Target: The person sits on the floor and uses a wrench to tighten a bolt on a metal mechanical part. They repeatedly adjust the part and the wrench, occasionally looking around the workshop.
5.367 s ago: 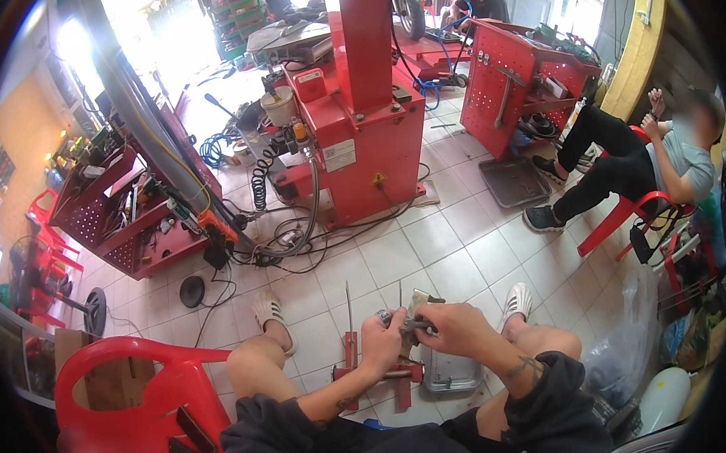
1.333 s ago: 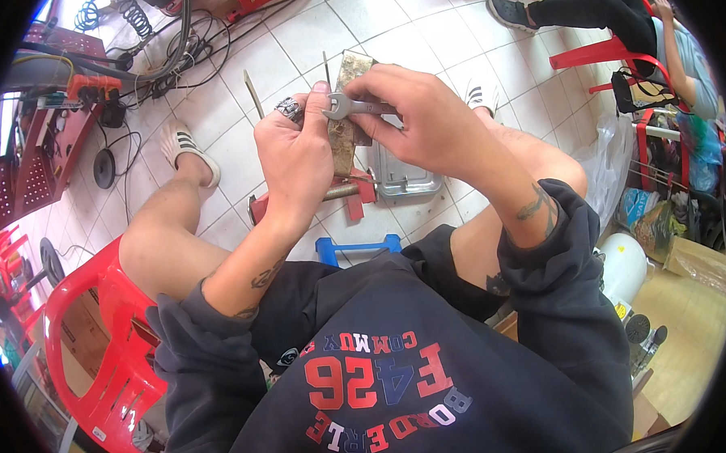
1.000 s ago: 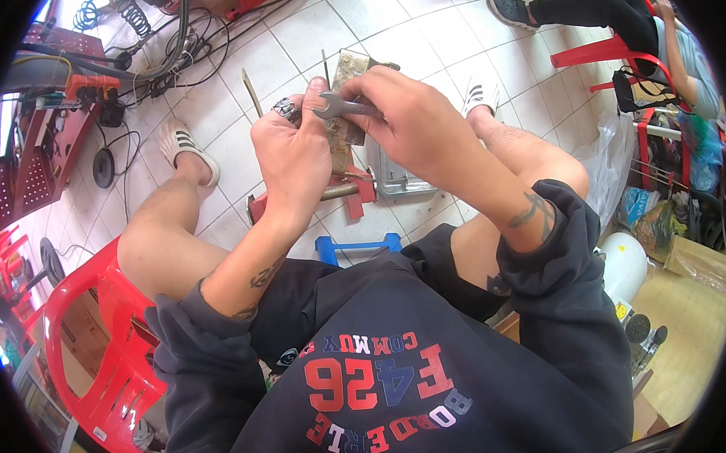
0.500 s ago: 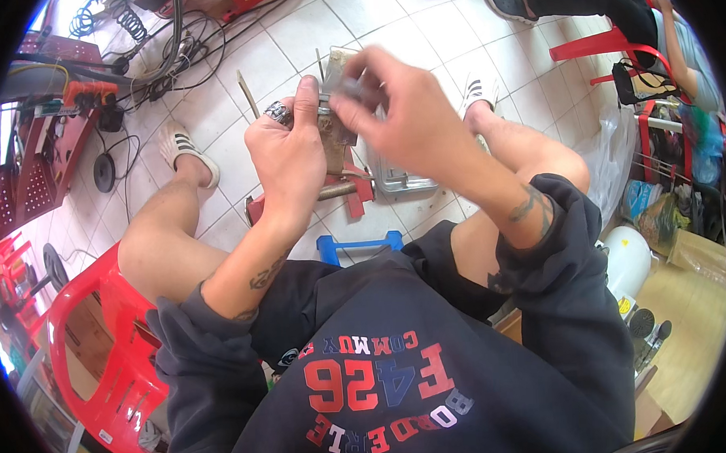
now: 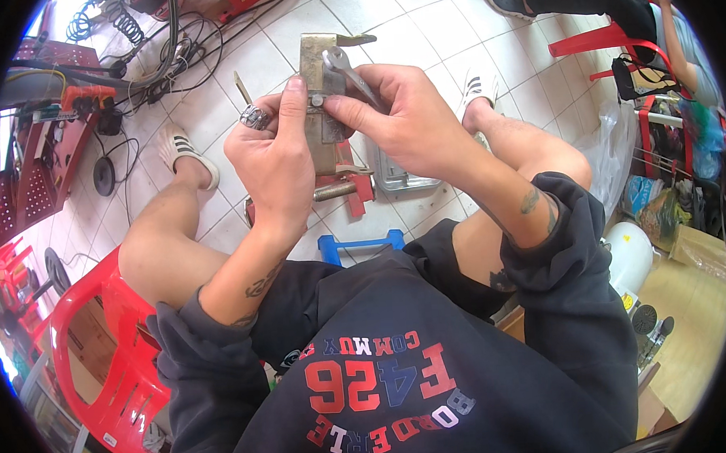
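My right hand (image 5: 411,115) grips a silver wrench (image 5: 363,86), its ringed end over a worn metal block (image 5: 317,54). The right thumb tip reaches a small silver bolt head (image 5: 317,100) on the block. On the other side of it my left hand (image 5: 273,162), wearing a chunky ring, is closed with its thumb pointing up along the block. What its fingers hold is hidden. A thin metal strip (image 5: 243,88) sticks out beyond the left knuckles. Below the hands stands a red vise (image 5: 355,193) with a threaded screw.
A grey metal tray (image 5: 405,180) lies right of the vise, and a blue plastic stool (image 5: 360,244) is before me. Cables and a red perforated rack (image 5: 49,171) are at left, beside a red chair (image 5: 102,367). Another person's dark-trousered leg (image 5: 584,0) is at the far right.
My right hand has moved slightly right and down, uncovering the wrench and the upper part of the block. My left hand has shifted a little left.
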Motion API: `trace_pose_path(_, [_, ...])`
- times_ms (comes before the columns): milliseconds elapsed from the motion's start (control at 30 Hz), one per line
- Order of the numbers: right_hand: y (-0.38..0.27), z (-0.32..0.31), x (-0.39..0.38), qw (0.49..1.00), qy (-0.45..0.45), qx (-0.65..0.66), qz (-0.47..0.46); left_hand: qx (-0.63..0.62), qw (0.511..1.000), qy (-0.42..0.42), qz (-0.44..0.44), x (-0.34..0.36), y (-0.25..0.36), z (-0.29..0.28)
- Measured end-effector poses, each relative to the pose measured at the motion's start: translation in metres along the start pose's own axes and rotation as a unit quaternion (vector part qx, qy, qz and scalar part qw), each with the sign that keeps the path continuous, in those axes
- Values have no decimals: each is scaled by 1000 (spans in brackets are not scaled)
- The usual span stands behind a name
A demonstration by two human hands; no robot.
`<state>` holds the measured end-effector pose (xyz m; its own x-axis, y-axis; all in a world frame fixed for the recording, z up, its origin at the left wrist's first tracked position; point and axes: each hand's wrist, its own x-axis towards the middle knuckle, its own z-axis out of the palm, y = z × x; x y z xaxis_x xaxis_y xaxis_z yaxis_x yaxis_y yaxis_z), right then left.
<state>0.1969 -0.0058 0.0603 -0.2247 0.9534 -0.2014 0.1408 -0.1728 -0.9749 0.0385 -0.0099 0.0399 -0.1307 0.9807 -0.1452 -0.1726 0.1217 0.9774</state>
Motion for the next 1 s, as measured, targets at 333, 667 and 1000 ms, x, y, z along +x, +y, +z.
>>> trace_pose_path(333, [-2, 0, 1, 997, -3, 78, 15, -48, 998, 13, -27, 0, 2, -2])
trace_pose_path(667, [-2, -2, 3, 995, -17, 101, 8, -48, 998, 1, -44, -3, 6, -3])
trace_pose_path(1000, [-3, -4, 3, 979, -66, 195, 1, -68, 997, 9, -26, -4, 4, 0])
